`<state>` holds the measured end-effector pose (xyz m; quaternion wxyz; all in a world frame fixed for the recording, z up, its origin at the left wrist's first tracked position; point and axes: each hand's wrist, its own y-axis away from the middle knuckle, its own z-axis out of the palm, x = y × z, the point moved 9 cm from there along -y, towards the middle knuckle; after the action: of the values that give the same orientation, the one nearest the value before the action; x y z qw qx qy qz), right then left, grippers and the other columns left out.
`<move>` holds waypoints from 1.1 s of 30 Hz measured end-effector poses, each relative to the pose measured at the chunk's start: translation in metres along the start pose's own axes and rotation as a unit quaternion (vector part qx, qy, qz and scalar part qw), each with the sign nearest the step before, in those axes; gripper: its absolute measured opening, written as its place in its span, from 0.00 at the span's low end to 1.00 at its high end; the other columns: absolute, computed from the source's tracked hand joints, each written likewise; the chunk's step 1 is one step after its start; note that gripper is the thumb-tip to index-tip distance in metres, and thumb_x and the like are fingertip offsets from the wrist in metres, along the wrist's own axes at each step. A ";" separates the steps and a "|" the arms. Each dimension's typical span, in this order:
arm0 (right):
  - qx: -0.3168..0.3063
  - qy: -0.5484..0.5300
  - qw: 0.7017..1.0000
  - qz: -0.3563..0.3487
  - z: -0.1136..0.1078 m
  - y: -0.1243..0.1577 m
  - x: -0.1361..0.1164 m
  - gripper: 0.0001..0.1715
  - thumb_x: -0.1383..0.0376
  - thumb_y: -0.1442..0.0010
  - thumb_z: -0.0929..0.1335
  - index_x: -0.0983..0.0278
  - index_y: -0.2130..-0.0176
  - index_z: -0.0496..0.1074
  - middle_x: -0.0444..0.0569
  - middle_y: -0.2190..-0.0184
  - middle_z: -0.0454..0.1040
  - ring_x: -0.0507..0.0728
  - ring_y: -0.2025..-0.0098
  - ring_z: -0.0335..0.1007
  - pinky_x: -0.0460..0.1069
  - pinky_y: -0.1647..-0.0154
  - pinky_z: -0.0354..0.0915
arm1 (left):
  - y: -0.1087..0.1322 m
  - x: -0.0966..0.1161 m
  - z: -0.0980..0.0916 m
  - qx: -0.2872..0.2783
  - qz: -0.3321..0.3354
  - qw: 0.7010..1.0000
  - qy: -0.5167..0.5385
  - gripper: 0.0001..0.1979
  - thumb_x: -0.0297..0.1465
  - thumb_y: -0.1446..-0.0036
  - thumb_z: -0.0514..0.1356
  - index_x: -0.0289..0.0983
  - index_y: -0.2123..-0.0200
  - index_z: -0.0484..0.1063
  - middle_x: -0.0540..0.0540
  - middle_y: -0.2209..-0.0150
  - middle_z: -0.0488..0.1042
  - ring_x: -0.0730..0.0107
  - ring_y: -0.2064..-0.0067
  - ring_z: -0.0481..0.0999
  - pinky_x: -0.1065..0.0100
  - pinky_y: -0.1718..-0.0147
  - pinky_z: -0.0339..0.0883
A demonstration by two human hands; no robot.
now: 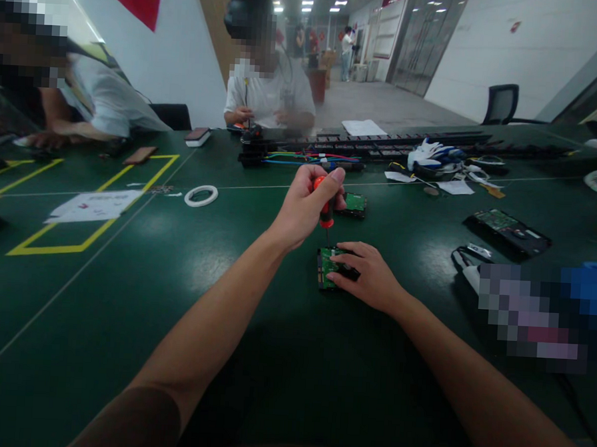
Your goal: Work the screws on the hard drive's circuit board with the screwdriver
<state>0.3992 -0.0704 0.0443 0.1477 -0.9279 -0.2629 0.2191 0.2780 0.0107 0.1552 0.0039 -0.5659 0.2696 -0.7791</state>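
Observation:
My left hand (309, 204) is closed around the red and black handle of a screwdriver (328, 212). Its thin shaft points straight down, and the tip meets the far part of a hard drive (325, 268) lying on the table with its green circuit board up. From the right, my right hand (368, 274) grips this drive, thumb on the near side and fingers over the far side, covering much of it. Just behind my left hand lies a second hard drive (355, 205), green board up and partly hidden.
A larger hard drive (508, 232) lies at the right. A roll of white tape (201, 196) and a paper sheet (94, 205) are at left. White-and-blue gloves (435, 157) and coloured wires (296, 157) lie along the back. One person (270, 88) sits opposite, another (95, 96) at left.

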 end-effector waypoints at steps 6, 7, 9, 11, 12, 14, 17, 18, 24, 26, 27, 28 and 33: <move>-0.007 0.002 1.000 0.001 0.001 0.001 0.001 0.20 0.51 0.33 0.72 0.57 0.47 0.80 0.55 0.39 0.75 0.67 0.37 0.71 0.69 0.34 0.64 | -0.001 0.000 0.000 -0.011 -0.009 0.999 -0.040 0.17 0.46 0.34 0.64 0.40 0.63 0.66 0.51 0.68 0.74 0.77 0.68 0.76 0.74 0.70 0.70; -0.005 0.002 1.000 0.001 0.000 0.001 0.001 0.20 0.51 0.33 0.72 0.57 0.47 0.80 0.55 0.39 0.75 0.67 0.37 0.71 0.69 0.35 0.65 | -0.001 0.000 0.000 -0.013 -0.004 0.999 -0.041 0.16 0.45 0.34 0.65 0.40 0.62 0.67 0.52 0.69 0.73 0.77 0.69 0.75 0.74 0.71 0.69; -0.002 0.002 1.000 0.000 0.000 0.001 0.001 0.20 0.51 0.34 0.72 0.57 0.47 0.80 0.55 0.39 0.75 0.67 0.37 0.71 0.69 0.35 0.65 | -0.001 0.003 0.000 -0.019 0.012 0.999 -0.047 0.16 0.45 0.35 0.65 0.40 0.63 0.68 0.53 0.71 0.71 0.77 0.71 0.72 0.74 0.73 0.67; 0.000 0.003 1.000 0.000 0.000 0.001 0.001 0.20 0.51 0.34 0.72 0.57 0.47 0.80 0.55 0.39 0.75 0.67 0.37 0.72 0.68 0.34 0.64 | -0.002 0.007 0.000 -0.028 0.030 0.998 -0.056 0.16 0.46 0.36 0.66 0.40 0.64 0.69 0.53 0.72 0.68 0.77 0.73 0.70 0.73 0.74 0.67; 0.001 0.002 1.000 0.000 0.000 0.001 0.001 0.20 0.51 0.34 0.73 0.58 0.48 0.80 0.55 0.39 0.75 0.67 0.37 0.72 0.68 0.34 0.64 | -0.002 0.009 0.001 -0.032 0.038 0.997 -0.063 0.16 0.46 0.36 0.66 0.40 0.64 0.70 0.53 0.73 0.68 0.77 0.73 0.69 0.73 0.75 0.66; 0.004 0.001 1.000 0.001 0.000 0.001 0.002 0.19 0.52 0.34 0.73 0.58 0.48 0.80 0.55 0.39 0.75 0.67 0.38 0.72 0.68 0.34 0.64 | -0.001 0.012 0.002 -0.036 0.049 0.995 -0.079 0.16 0.46 0.35 0.66 0.40 0.65 0.72 0.52 0.72 0.68 0.76 0.73 0.69 0.72 0.75 0.66; 0.005 -0.001 1.000 0.001 0.001 0.001 0.002 0.19 0.52 0.34 0.73 0.57 0.47 0.80 0.55 0.39 0.75 0.67 0.37 0.71 0.69 0.34 0.64 | 0.000 0.015 0.002 -0.036 0.055 0.993 -0.101 0.15 0.46 0.34 0.64 0.40 0.62 0.75 0.51 0.71 0.71 0.75 0.71 0.71 0.72 0.72 0.67; 0.003 0.000 1.000 0.001 0.001 0.002 0.002 0.19 0.52 0.34 0.73 0.57 0.47 0.80 0.54 0.39 0.75 0.67 0.37 0.71 0.70 0.34 0.64 | -0.001 0.015 0.002 -0.035 0.055 0.993 -0.103 0.15 0.45 0.33 0.64 0.39 0.60 0.76 0.51 0.70 0.72 0.75 0.70 0.72 0.72 0.71 0.68; -0.003 0.006 1.000 0.001 0.003 0.002 0.004 0.20 0.51 0.33 0.72 0.57 0.47 0.79 0.55 0.38 0.74 0.67 0.37 0.71 0.68 0.34 0.64 | -0.003 0.007 -0.001 -0.023 0.034 0.996 -0.073 0.10 0.40 0.31 0.61 0.39 0.57 0.72 0.51 0.69 0.75 0.75 0.68 0.76 0.72 0.67 0.71; -0.003 0.007 1.000 -0.001 0.004 0.002 0.004 0.21 0.51 0.33 0.72 0.57 0.46 0.79 0.55 0.39 0.75 0.67 0.37 0.71 0.68 0.34 0.64 | -0.003 0.006 0.000 -0.024 0.030 0.998 -0.058 0.09 0.39 0.30 0.60 0.39 0.58 0.70 0.50 0.66 0.77 0.74 0.66 0.78 0.71 0.64 0.73; -0.001 0.006 1.000 -0.002 0.004 0.002 0.004 0.21 0.51 0.33 0.72 0.57 0.47 0.79 0.55 0.39 0.75 0.67 0.37 0.71 0.68 0.34 0.64 | -0.002 0.006 0.001 -0.026 0.026 0.998 -0.049 0.09 0.38 0.30 0.60 0.39 0.58 0.69 0.49 0.65 0.78 0.74 0.65 0.79 0.70 0.63 0.74; 0.001 0.006 1.000 -0.003 0.004 0.002 0.004 0.20 0.51 0.34 0.72 0.57 0.47 0.80 0.55 0.39 0.75 0.67 0.37 0.71 0.68 0.34 0.64 | -0.002 0.006 0.002 -0.028 0.020 0.999 -0.039 0.09 0.38 0.30 0.60 0.39 0.57 0.68 0.48 0.63 0.79 0.73 0.63 0.80 0.70 0.61 0.74; -0.001 0.006 1.000 -0.001 0.004 0.002 0.004 0.20 0.51 0.33 0.72 0.56 0.46 0.79 0.54 0.38 0.74 0.67 0.36 0.70 0.68 0.34 0.64 | 0.002 0.005 0.007 -0.032 -0.011 0.999 0.002 0.09 0.38 0.30 0.59 0.39 0.57 0.65 0.46 0.60 0.81 0.69 0.57 0.83 0.64 0.53 0.76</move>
<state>0.4016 -0.0692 0.0388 0.1489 -0.9290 -0.2633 0.2133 0.2816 0.0046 0.1598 -0.0234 -0.5667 0.2886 -0.7714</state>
